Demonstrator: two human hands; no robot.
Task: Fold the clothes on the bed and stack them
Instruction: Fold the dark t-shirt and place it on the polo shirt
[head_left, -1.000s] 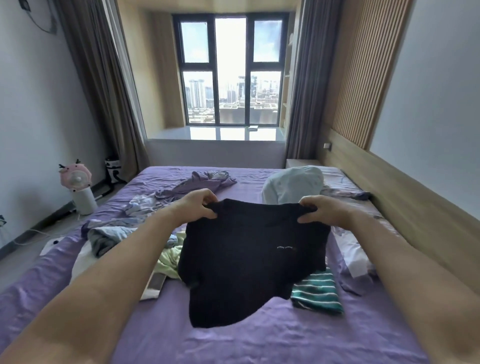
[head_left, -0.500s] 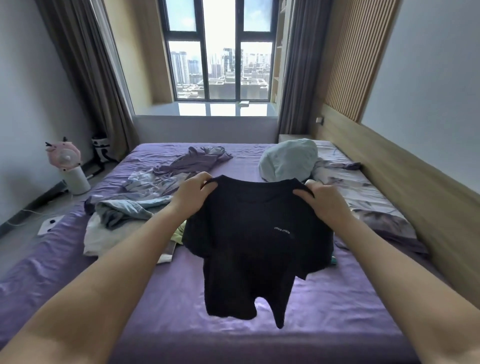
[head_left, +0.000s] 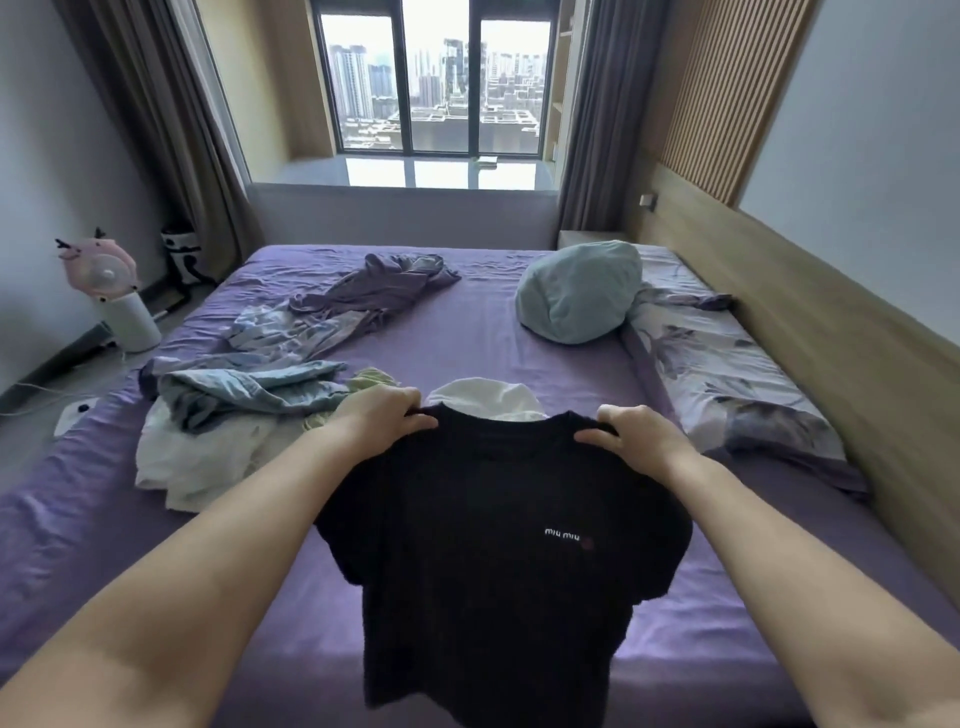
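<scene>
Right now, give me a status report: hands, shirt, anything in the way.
Left hand and right hand grip black shirt at the shoulders. Shirt held up over the bed, unfolded. Loose clothes heaped left.

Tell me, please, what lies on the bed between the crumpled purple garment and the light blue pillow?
In the head view, only bare purple sheet lies between the purple garment and the light blue pillow.
</scene>
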